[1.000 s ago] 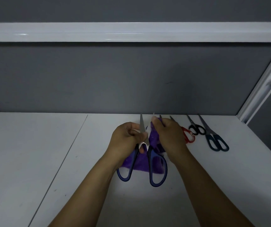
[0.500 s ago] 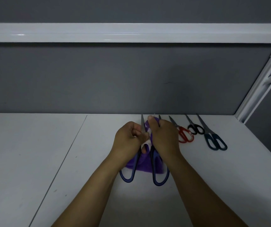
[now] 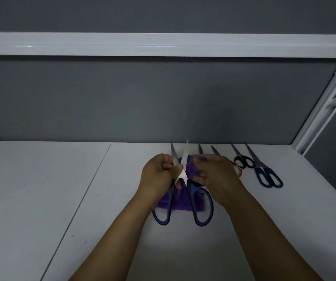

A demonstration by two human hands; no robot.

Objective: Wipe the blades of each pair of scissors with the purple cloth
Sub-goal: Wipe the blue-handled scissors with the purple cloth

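A large pair of blue-handled scissors [image 3: 191, 199] is held above the white table with its blades spread and pointing away from me. My left hand [image 3: 159, 175] grips it at the pivot and the left blade. My right hand [image 3: 218, 175] holds the purple cloth [image 3: 193, 169] bunched just right of the right blade; the rest of the cloth hangs behind the handles. A red-handled pair [image 3: 237, 169] lies mostly hidden behind my right hand. Further right lie a small black pair [image 3: 244, 161] and a dark teal pair [image 3: 268, 178].
The white table [image 3: 61, 199] runs to a grey back wall, with a seam left of my hands. A white shelf rail [image 3: 163, 44] crosses overhead. A slanted white frame post [image 3: 321, 110] stands at the right rear corner.
My right hand has slid off the blade tip down and to the right with the cloth, baring both blades. The scissors' blades are spread a little wider.
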